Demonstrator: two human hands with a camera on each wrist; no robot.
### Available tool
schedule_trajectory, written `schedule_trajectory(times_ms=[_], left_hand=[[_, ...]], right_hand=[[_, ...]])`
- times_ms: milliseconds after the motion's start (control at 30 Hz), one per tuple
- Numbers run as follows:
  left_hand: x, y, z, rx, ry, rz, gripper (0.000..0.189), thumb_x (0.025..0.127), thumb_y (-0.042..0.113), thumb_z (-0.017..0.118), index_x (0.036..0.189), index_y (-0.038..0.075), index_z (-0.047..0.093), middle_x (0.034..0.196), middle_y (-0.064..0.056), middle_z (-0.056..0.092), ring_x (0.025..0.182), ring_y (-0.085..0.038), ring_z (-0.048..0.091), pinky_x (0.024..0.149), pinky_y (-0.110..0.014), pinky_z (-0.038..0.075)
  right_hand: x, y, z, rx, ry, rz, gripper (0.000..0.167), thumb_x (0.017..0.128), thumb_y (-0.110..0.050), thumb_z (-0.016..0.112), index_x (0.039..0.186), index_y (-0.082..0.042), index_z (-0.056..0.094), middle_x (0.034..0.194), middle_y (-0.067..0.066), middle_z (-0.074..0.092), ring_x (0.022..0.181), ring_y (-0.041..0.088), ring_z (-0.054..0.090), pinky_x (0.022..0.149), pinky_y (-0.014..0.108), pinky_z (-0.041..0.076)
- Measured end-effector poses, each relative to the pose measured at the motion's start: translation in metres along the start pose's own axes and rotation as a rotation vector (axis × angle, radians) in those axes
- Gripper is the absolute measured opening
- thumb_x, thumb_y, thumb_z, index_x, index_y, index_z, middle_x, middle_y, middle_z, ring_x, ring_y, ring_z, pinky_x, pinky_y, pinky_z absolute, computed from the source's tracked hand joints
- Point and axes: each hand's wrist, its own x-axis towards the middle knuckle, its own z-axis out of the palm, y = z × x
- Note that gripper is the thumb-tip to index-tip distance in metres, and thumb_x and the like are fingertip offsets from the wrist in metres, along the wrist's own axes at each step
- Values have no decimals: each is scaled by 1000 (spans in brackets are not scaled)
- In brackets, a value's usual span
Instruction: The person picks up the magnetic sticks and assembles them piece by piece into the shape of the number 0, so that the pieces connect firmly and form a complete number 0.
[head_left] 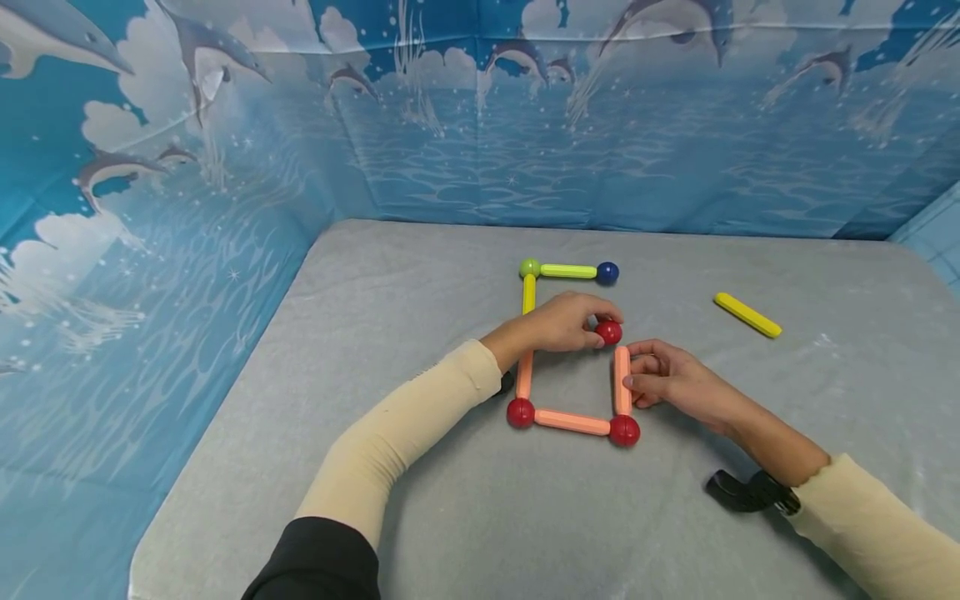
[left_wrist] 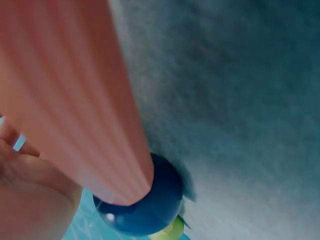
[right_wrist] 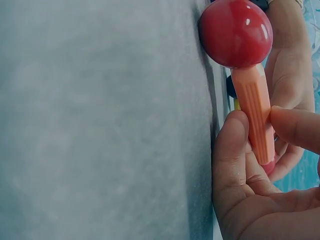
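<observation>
My left hand (head_left: 566, 323) pinches a red ball (head_left: 609, 332) between thumb and fingers, just above the upper end of an orange rod (head_left: 622, 379). That rod is held by my right hand (head_left: 667, 379), thumb on one side and fingers on the other, as the right wrist view shows too. Its lower end meets a red corner ball (head_left: 624, 431). From there a second orange rod (head_left: 572, 422) runs left to another red ball (head_left: 521, 412). A third orange rod (head_left: 524, 377) rises from that ball and passes under my left wrist. In the left wrist view, an orange rod meets a blue ball (left_wrist: 162, 200).
Farther back, a yellow rod (head_left: 529, 293) leads up to a green ball (head_left: 529, 267). A lime rod (head_left: 567, 271) links that to a dark blue ball (head_left: 607, 273). One loose yellow rod (head_left: 747, 315) lies on the grey tabletop (head_left: 847, 358) at the right. Dolphin-print cloth hangs behind.
</observation>
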Motion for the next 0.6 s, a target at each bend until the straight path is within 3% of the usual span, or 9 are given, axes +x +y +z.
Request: schedule_trajectory(times_ms=[433,600], left_hand=[[5,-2,3,18,16,4,43,96,16,65,138,19,58,138,4,60,111,-8,60,98,-20,47],[6,-1,3,14,-8,-4,42,95,15,67,136,20,60,137,5,61,109,-8,58,96,-19,47]], right_hand=[[5,0,1,29,9,10,64,98,-20,61,144,7,26,100,-1,63,81,8,65,79,26,59],[6,1,0,39,3,10,61,99,-19,61,142,7,26,100,-1,63,82,8,66,79,27,59]])
